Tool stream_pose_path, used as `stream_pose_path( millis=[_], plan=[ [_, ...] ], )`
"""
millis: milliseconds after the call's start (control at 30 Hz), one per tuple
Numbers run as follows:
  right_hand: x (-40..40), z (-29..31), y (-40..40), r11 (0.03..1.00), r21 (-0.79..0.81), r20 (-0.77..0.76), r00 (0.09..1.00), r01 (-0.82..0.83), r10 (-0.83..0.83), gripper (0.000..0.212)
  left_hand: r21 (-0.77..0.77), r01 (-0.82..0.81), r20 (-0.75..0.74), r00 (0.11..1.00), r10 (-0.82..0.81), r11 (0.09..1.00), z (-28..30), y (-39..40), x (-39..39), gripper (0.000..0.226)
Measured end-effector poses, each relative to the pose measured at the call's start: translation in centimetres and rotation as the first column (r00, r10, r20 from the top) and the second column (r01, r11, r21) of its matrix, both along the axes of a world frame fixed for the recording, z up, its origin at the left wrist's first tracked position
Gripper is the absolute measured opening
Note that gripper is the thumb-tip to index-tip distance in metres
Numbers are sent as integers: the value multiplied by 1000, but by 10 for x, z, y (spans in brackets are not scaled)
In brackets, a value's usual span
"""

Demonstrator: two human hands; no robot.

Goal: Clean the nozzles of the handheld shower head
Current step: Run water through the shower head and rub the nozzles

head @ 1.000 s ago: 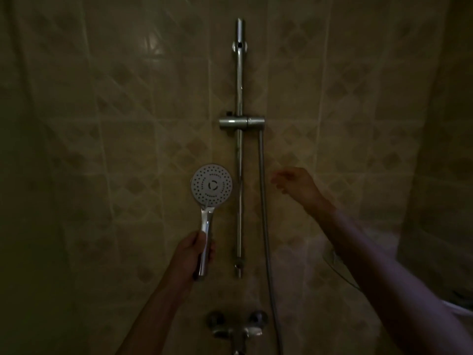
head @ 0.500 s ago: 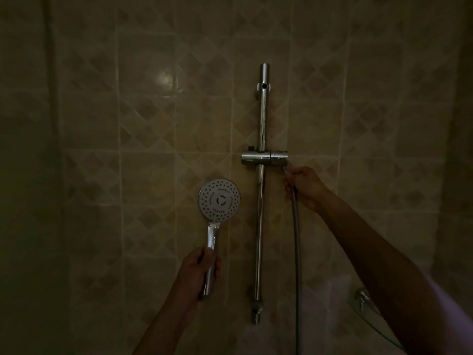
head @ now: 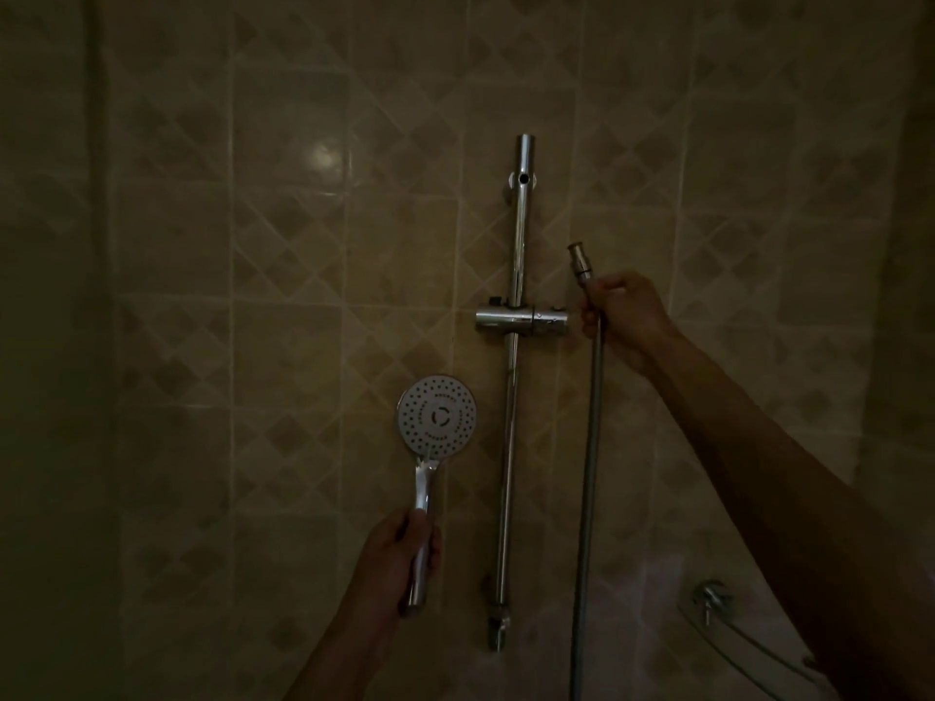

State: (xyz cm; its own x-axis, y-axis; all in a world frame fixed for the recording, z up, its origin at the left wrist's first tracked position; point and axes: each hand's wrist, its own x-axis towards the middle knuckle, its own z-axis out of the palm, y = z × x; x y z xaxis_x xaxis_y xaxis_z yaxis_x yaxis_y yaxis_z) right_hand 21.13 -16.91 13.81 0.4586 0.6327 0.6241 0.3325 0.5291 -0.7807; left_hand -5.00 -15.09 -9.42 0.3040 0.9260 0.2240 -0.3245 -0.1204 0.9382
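- Chrome shower head (head: pixel 437 415) stands upright left of the rail (head: pixel 517 346), nozzle face toward the camera, handle pointing down.
- Left hand (head: pixel 399 548) grips the handle's lower end.
- Right hand (head: pixel 625 311), right of the rail, holds the detached hose (head: pixel 589 447).
- Judgement: right hand must cross the rail to reach the nozzles.

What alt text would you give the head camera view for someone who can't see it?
In a dim tiled shower, the left hand grips a detached handheld shower head by its handle, nozzles facing the camera. The right hand holds the loose shower hose beside the chrome slide rail.
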Motion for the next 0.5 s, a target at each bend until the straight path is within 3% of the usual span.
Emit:
stream_pose_path(
  millis=[200,500],
  plan=[
    [0,-23,-18,996,-64,71,995,-65,69,20,1,13,-5,1000,-13,1000,-7,-2,3,23],
    [-7,-149,-42,959,-201,-22,979,-201,201,24,-87,58,-28,998,-61,995,-52,-15,4,21]
  ],
)
